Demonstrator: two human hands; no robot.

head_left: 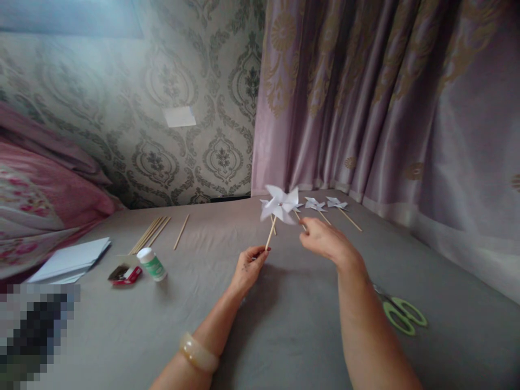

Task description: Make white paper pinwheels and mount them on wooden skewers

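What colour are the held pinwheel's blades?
The blades are white, seen in the head view.

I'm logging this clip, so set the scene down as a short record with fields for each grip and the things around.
Left grip: closed on the stick of a white pinwheel
Right grip: beside the pinwheel's blades; contact unclear
Beyond the hands: other pinwheels lying on gray cloth
Left side: loose sticks, white sheets, open red box, white-capped bottle
Right side: green-handled scissors, near the right forearm
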